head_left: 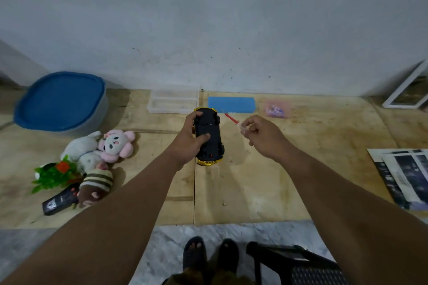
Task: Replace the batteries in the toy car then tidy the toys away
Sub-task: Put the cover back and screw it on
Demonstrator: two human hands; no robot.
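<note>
A yellow toy car (212, 136) is upside down above the wooden table, black underside facing me. My left hand (188, 140) grips it from the left, thumb across the underside. My right hand (261, 134) is just right of the car, pinching a small screwdriver (231, 118) with a red shaft and clear handle, its tip pointing up-left towards the car's far end. A black remote control (59, 201) lies at the left front, beside several plush toys (102, 152).
A grey tub with a blue lid (61, 102) stands back left. By the wall lie a clear plastic box (173, 102), a blue sponge block (231, 104) and a small pink bag (276, 109). Papers (405, 176) lie at the right edge. A dark stool (298, 264) stands beside my feet.
</note>
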